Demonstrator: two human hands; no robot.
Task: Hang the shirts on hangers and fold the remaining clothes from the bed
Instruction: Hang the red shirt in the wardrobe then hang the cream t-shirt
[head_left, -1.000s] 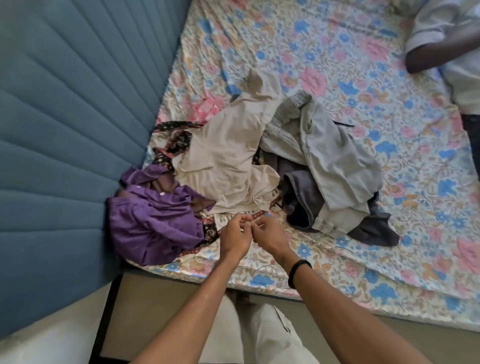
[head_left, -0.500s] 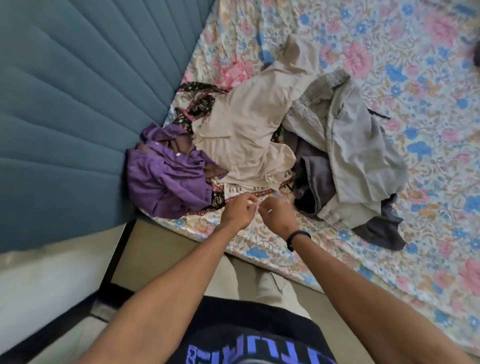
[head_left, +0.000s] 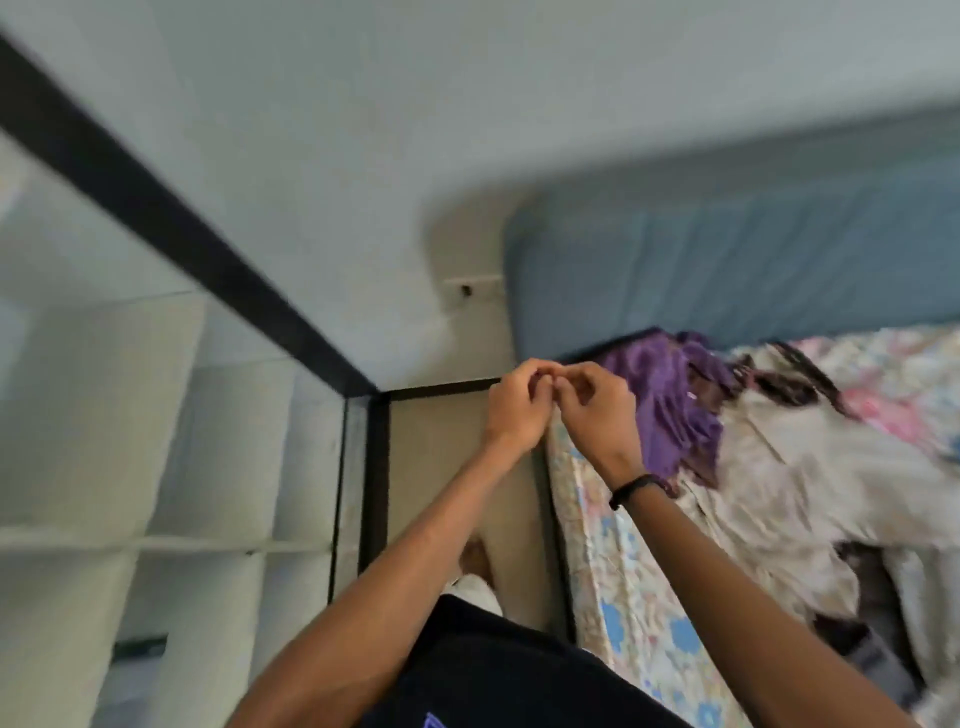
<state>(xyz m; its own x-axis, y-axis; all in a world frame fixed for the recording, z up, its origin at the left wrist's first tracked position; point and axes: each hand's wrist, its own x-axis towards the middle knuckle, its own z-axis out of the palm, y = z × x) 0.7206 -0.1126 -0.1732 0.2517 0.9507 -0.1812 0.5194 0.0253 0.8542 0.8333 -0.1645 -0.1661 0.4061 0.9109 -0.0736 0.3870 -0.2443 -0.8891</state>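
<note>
Whole view's smeared, so bear with me. My left hand (head_left: 511, 410) and right hand (head_left: 597, 415) meet fingertip to fingertip, curled, pinching something too small to make out. The clothes pile (head_left: 769, 457) sits on the bed (head_left: 613, 587), cut off at right.

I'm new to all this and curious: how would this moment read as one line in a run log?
left hand: fingers curled, meets right | right hand: fingers curled, contents unclear | purple shirt: unhung on bed | beige garment: unfolded | view: blurred
</note>
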